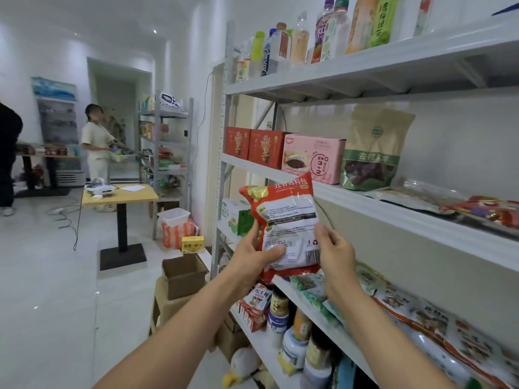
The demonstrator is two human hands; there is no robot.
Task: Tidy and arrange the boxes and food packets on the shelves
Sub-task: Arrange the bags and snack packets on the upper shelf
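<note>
Arms outstretched, gripping red seasoning packet [286, 217] upright by its lower sides with left hand [252, 255] and right hand [335, 254], before shelf [393, 213]

All I get of the person on my feed is two arms. The left forearm [182, 332] comes into view at about 7 o'clock, the right forearm [379, 327] at about 5 o'clock. Both are bare along every bit that shows, slim and smooth, narrowing toward the wrists. The left hand [252, 254] and right hand [335, 254] are bare as well, uncovered to the tips. The fingers [323, 234] look slender, and I can see the knuckles on the back of the right hand. The nails are too blurred for me to judge. Anything worn higher up lies outside my view.
</note>
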